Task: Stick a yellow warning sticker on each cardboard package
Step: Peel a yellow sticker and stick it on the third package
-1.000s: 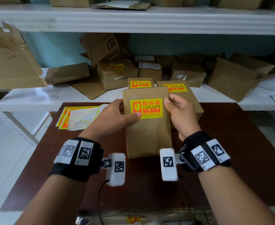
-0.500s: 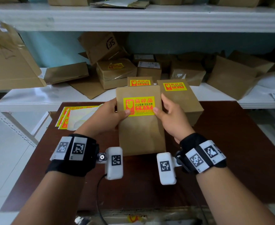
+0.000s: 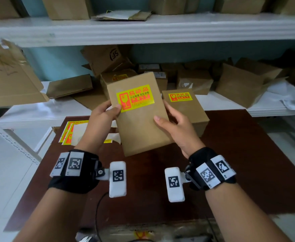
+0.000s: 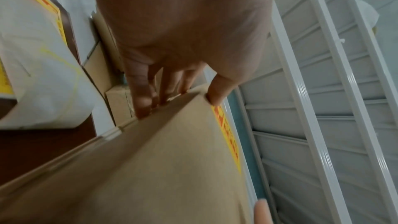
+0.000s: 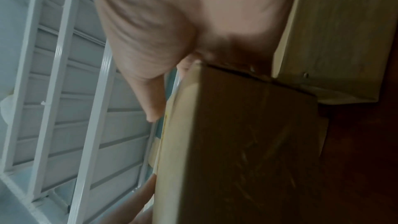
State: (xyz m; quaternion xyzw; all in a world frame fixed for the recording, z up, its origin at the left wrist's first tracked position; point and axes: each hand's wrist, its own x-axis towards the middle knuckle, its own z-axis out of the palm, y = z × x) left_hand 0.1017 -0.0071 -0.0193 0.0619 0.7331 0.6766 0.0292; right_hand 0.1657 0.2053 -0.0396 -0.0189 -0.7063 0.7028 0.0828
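Note:
I hold a flat brown cardboard package (image 3: pixel 141 123) up above the dark table, tilted, with a yellow warning sticker (image 3: pixel 135 98) stuck on its upper face. My left hand (image 3: pixel 102 117) grips its left edge, thumb on the sticker's corner and fingers behind. My right hand (image 3: pixel 173 126) grips its right edge, thumb on the front. In the left wrist view the package (image 4: pixel 155 168) fills the lower half, my fingers (image 4: pixel 142 98) under it. The right wrist view shows the package's (image 5: pixel 239 142) end. A second stickered package (image 3: pixel 186 109) lies on the table to the right.
Sheets of yellow stickers and white backing paper (image 3: pixel 73 133) lie at the table's back left. The white shelf (image 3: pixel 38 112) behind holds several brown boxes (image 3: pixel 193 81) and flattened cardboard (image 3: pixel 7 79). An upper shelf (image 3: pixel 143 30) carries more boxes.
Both hands have lifted the stickered package up and away from me and tilted it. My right hand slid down its right edge; the package behind it is hidden now.

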